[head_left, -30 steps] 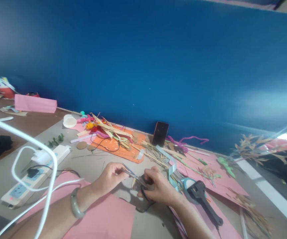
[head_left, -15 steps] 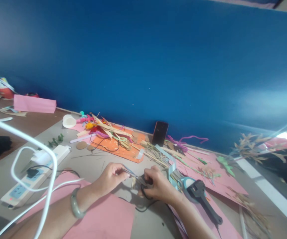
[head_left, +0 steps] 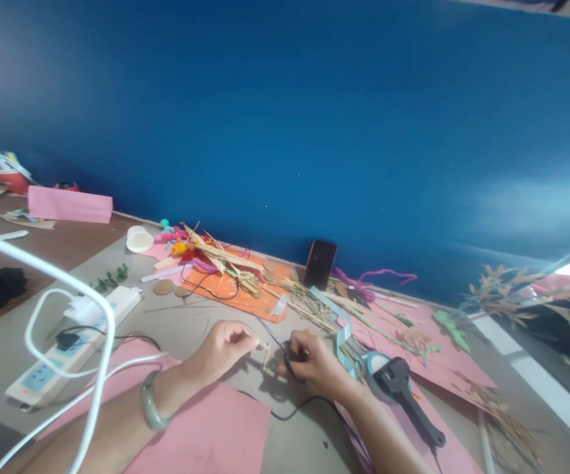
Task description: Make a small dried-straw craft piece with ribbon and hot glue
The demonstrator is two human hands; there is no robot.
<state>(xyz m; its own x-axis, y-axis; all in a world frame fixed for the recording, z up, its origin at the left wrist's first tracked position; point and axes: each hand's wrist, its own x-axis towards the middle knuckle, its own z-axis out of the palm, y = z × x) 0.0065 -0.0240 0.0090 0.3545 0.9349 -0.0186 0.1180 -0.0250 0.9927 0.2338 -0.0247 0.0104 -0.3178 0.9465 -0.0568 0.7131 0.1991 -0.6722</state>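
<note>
My left hand rests on the grey table, with thumb and fingers pinched on a thin strand that is too fine to name. My right hand is closed a short way to its right, gripping a small dark loop where a black cord trails off over the table. Between the two hands lies a small pale straw bundle. A green bangle circles my left wrist. Pink paper lies under my left forearm.
A black glue gun and a blue tape roll lie right of my right hand. Behind are an orange sheet with straw and pipe cleaners, a leaning phone and a white cup. A power strip with white cables sits at left.
The silvery blade-like piece that bridged my two hands no longer shows. Both hands have dropped slightly toward the table, and the black cord now lies further right.
</note>
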